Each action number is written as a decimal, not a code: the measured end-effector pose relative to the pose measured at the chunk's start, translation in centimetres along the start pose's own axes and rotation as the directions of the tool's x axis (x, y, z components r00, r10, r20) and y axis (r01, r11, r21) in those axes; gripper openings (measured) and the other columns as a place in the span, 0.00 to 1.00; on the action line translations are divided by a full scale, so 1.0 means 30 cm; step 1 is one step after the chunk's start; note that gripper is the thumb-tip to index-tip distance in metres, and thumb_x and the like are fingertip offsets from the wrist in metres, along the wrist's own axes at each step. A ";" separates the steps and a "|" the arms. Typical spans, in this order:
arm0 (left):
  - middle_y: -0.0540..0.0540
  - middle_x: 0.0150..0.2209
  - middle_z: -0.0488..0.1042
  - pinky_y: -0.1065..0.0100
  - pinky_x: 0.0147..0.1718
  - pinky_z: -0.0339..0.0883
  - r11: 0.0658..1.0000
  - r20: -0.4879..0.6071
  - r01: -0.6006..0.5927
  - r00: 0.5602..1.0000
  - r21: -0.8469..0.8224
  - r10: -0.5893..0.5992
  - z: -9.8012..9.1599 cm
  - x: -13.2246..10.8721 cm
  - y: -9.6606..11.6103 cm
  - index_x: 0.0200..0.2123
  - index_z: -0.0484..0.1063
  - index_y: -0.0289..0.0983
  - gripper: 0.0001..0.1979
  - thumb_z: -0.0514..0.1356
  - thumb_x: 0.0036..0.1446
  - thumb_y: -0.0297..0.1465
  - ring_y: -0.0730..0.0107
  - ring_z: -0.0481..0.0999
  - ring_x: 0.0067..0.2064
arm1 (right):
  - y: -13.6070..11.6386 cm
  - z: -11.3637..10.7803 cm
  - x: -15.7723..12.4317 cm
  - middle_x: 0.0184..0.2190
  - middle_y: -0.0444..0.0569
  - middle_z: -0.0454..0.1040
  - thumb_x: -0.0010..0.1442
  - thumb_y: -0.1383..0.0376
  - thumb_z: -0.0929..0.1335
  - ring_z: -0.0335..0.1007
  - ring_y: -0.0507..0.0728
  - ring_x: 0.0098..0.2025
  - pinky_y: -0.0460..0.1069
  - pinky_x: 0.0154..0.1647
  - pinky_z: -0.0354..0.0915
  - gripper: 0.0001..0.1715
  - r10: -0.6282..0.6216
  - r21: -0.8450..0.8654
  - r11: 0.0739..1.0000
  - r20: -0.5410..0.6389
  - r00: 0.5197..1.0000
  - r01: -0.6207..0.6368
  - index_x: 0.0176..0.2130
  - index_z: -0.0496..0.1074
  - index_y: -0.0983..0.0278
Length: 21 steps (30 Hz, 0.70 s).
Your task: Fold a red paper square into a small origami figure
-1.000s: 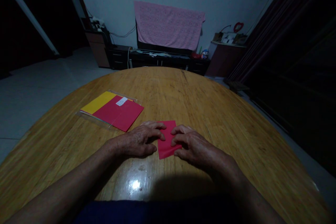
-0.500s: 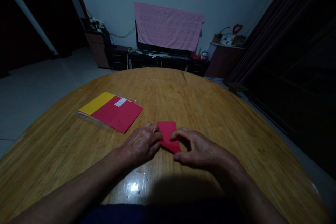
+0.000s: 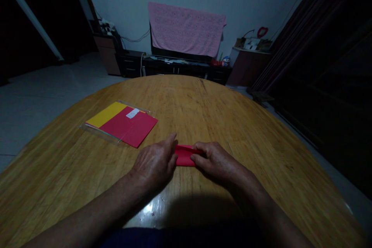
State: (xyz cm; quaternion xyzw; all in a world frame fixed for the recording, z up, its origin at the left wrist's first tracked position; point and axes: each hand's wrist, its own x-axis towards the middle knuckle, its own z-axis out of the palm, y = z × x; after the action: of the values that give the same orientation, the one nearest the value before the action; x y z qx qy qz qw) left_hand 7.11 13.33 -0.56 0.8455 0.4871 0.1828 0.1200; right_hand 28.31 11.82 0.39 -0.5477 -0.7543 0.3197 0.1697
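Centrally, red paper (image 3: 184, 159) between hands (image 3: 154, 161) (image 3: 217, 161)

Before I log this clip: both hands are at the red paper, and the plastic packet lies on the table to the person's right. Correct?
No: the plastic packet lies on the table to the person's left, as the head view shows. The left hand and right hand are at the red paper.

Bare forearms (image 3: 101, 203) angled inward; left hand (image 3: 157, 159) palm down, right hand (image 3: 214, 159) curled, pinching.
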 end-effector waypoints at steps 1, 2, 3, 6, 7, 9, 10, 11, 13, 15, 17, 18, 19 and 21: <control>0.40 0.36 0.76 0.61 0.29 0.65 0.995 -0.062 -0.014 0.998 0.099 0.020 -0.006 -0.008 0.014 0.60 0.59 0.34 0.25 0.52 0.60 0.32 0.58 0.74 0.34 | -0.002 0.001 0.005 0.25 0.44 0.70 0.61 0.64 0.64 0.63 0.51 0.26 0.47 0.25 0.53 0.08 0.005 -0.007 1.000 -0.005 1.000 -0.005 0.33 0.72 0.62; 0.39 0.36 0.75 0.61 0.28 0.65 0.984 -0.096 -0.052 0.993 0.172 0.070 -0.010 -0.015 0.030 0.57 0.62 0.34 0.22 0.51 0.61 0.32 0.57 0.73 0.34 | -0.004 0.002 0.010 0.24 0.43 0.70 0.61 0.65 0.64 0.63 0.51 0.26 0.47 0.25 0.53 0.08 0.008 -0.010 1.000 -0.009 1.000 -0.008 0.32 0.72 0.62; 0.40 0.35 0.73 0.61 0.28 0.65 0.969 -0.109 -0.110 0.985 0.223 0.137 -0.011 -0.023 0.047 0.52 0.67 0.34 0.17 0.51 0.61 0.32 0.58 0.72 0.34 | -0.006 0.003 0.016 0.24 0.43 0.69 0.60 0.65 0.64 0.62 0.51 0.26 0.47 0.25 0.53 0.08 0.010 -0.012 1.000 -0.012 1.000 -0.010 0.32 0.72 0.62; 0.44 0.29 0.70 0.62 0.29 0.67 0.910 -0.079 -0.309 0.936 0.277 0.342 0.013 -0.049 0.090 0.31 0.70 0.36 0.09 0.52 0.62 0.27 0.63 0.70 0.31 | -0.005 0.007 0.027 0.24 0.43 0.70 0.58 0.67 0.65 0.63 0.51 0.27 0.46 0.26 0.53 0.07 0.020 -0.010 1.000 -0.011 1.000 -0.020 0.30 0.71 0.63; 0.44 0.29 0.70 0.62 0.29 0.69 0.894 -0.072 -0.342 0.924 0.289 0.376 0.030 -0.058 0.098 0.32 0.70 0.35 0.09 0.52 0.61 0.25 0.63 0.71 0.32 | -0.003 0.008 0.029 0.25 0.43 0.71 0.58 0.67 0.65 0.63 0.51 0.27 0.46 0.26 0.54 0.07 0.026 -0.005 1.000 -0.008 1.000 -0.026 0.30 0.72 0.63; 0.42 0.37 0.73 0.58 0.36 0.72 0.881 -0.047 -0.351 0.922 0.318 0.384 0.068 -0.074 0.104 0.39 0.72 0.32 0.09 0.52 0.61 0.23 0.60 0.73 0.39 | 0.002 0.010 0.029 0.26 0.44 0.72 0.58 0.67 0.65 0.64 0.52 0.28 0.46 0.27 0.55 0.06 0.032 0.001 1.000 -0.005 0.999 -0.031 0.32 0.72 0.63; 0.38 0.43 0.74 0.56 0.41 0.72 0.874 -0.047 -0.337 0.926 0.350 0.376 0.088 -0.081 0.102 0.44 0.71 0.30 0.11 0.53 0.60 0.23 0.55 0.73 0.46 | 0.004 0.011 0.027 0.26 0.44 0.73 0.59 0.66 0.65 0.65 0.52 0.28 0.46 0.27 0.55 0.07 0.029 -0.004 1.000 -0.010 1.000 -0.029 0.32 0.72 0.63; 0.34 0.47 0.73 0.54 0.43 0.72 0.863 -0.044 -0.327 0.928 0.385 0.371 0.106 -0.087 0.098 0.47 0.71 0.28 0.13 0.54 0.60 0.23 0.50 0.71 0.51 | 0.006 0.012 0.025 0.26 0.44 0.73 0.59 0.66 0.65 0.65 0.52 0.28 0.46 0.27 0.55 0.07 0.024 -0.017 1.000 -0.018 1.000 -0.025 0.33 0.72 0.63; 0.32 0.50 0.73 0.55 0.43 0.73 0.839 -0.018 -0.337 0.925 0.426 0.381 0.133 -0.097 0.085 0.49 0.71 0.25 0.15 0.55 0.60 0.23 0.47 0.71 0.53 | 0.006 0.013 0.019 0.26 0.44 0.72 0.59 0.65 0.64 0.64 0.52 0.28 0.46 0.27 0.55 0.07 0.012 -0.059 0.998 -0.035 0.999 -0.015 0.32 0.72 0.63; 0.31 0.51 0.73 0.57 0.42 0.74 0.820 0.010 -0.364 0.916 0.443 0.401 0.147 -0.104 0.072 0.50 0.71 0.25 0.16 0.55 0.60 0.25 0.46 0.73 0.53 | 0.003 0.015 0.014 0.28 0.45 0.72 0.59 0.66 0.65 0.64 0.52 0.29 0.47 0.28 0.56 0.06 -0.004 -0.104 0.995 -0.056 0.998 -0.002 0.32 0.71 0.63; 0.30 0.53 0.73 0.57 0.41 0.75 0.809 0.038 -0.378 0.913 0.450 0.406 0.149 -0.109 0.066 0.52 0.71 0.25 0.18 0.54 0.61 0.26 0.46 0.73 0.53 | -0.002 0.017 0.010 0.29 0.45 0.72 0.57 0.66 0.66 0.64 0.52 0.29 0.47 0.29 0.56 0.03 -0.020 -0.144 0.990 -0.081 0.997 0.008 0.32 0.70 0.63; 0.30 0.53 0.72 0.58 0.41 0.75 0.805 0.060 -0.384 0.913 0.453 0.402 0.148 -0.111 0.065 0.52 0.71 0.25 0.18 0.54 0.61 0.26 0.46 0.73 0.53 | -0.003 0.018 0.009 0.30 0.45 0.72 0.57 0.67 0.66 0.64 0.52 0.30 0.47 0.29 0.56 0.02 -0.026 -0.157 0.988 -0.092 0.995 0.011 0.33 0.70 0.63; 0.30 0.54 0.72 0.58 0.41 0.75 0.801 0.084 -0.390 0.914 0.454 0.397 0.145 -0.112 0.066 0.53 0.70 0.26 0.18 0.54 0.61 0.26 0.47 0.73 0.54 | -0.004 0.019 0.008 0.30 0.45 0.72 0.57 0.67 0.66 0.64 0.52 0.30 0.47 0.29 0.55 0.02 -0.027 -0.165 0.986 -0.102 0.994 0.010 0.34 0.70 0.63; 0.31 0.54 0.72 0.57 0.42 0.75 0.799 0.118 -0.392 0.916 0.455 0.382 0.137 -0.114 0.072 0.53 0.70 0.26 0.19 0.54 0.60 0.26 0.47 0.73 0.54 | -0.002 0.023 0.008 0.30 0.45 0.72 0.58 0.67 0.66 0.64 0.52 0.30 0.47 0.29 0.55 0.02 -0.016 -0.177 0.984 -0.126 0.992 -0.006 0.34 0.69 0.63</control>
State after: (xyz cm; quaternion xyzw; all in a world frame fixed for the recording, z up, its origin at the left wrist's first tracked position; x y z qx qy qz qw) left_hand 8.98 9.18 -4.11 0.9323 0.3323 0.0713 -0.1234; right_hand 27.77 11.82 -0.08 -0.5777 -0.7688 0.2158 0.1688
